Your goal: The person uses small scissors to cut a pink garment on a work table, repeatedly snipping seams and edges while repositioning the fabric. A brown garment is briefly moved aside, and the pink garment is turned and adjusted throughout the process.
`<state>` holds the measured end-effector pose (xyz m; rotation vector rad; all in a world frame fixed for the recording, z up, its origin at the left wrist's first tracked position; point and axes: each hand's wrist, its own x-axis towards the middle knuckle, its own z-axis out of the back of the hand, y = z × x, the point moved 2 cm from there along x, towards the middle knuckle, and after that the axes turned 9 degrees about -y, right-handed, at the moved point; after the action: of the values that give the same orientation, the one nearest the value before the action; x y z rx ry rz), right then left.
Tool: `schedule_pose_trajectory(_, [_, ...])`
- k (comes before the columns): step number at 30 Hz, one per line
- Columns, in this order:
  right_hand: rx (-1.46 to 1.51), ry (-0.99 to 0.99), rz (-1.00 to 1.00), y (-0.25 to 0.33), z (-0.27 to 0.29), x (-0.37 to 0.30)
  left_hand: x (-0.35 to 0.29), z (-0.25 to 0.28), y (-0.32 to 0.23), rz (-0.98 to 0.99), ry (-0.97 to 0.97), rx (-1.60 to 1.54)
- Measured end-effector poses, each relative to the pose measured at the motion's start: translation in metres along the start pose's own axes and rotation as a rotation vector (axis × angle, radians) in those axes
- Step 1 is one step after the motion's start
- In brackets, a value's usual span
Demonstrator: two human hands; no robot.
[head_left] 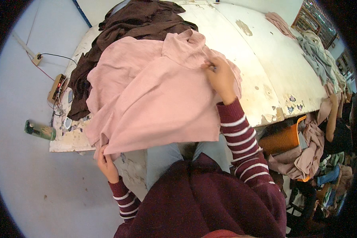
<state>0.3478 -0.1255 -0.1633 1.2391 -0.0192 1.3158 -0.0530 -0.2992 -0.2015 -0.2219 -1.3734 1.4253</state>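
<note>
A pink sweater (162, 99) with a high collar lies spread on the table, its collar end pointing away from me and its hem hanging near the front edge. My left hand (106, 163) pinches the lower left corner of the hem, with the fingers partly under the cloth. Near the collar, on the right side, my right hand (219, 77) has its thumb and fingers closed on the pink fabric at the shoulder. Beneath and behind the sweater sits a heap of dark brown knit cloth (137, 20).
The worn white table (261, 75) has peeling patches. Grey and cream garments (315, 55) lie along its right side, where another person's arm (332, 119) reaches in. An orange basket (281, 139) with pink cloth stands right of me. Left are a green bottle (39, 130) and a wired box (57, 88).
</note>
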Motion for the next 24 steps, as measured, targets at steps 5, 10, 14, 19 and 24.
schedule_pose_trajectory(5, [0.195, -0.489, -0.108, -0.063, 0.073, 0.014, 0.000, -0.003, 0.007, 0.049, 0.017, 0.041])
schedule_pose_trajectory(10, [0.014, -0.293, -0.296, -0.101, 0.099, 0.018, -0.002, -0.018, 0.016, -0.062, -0.066, -0.013])
schedule_pose_trajectory(14, [-0.078, 0.066, -0.191, -0.088, 0.054, 0.008, -0.003, -0.014, 0.017, -0.239, -0.001, 0.136])
schedule_pose_trajectory(19, [0.122, 0.256, -0.343, -0.054, 0.094, -0.014, 0.022, 0.044, 0.019, -0.250, -0.130, 0.344])
schedule_pose_trajectory(24, [0.037, 0.713, -0.451, -0.011, 0.136, -0.070, 0.038, 0.076, 0.033, 0.026, 0.005, 0.476])
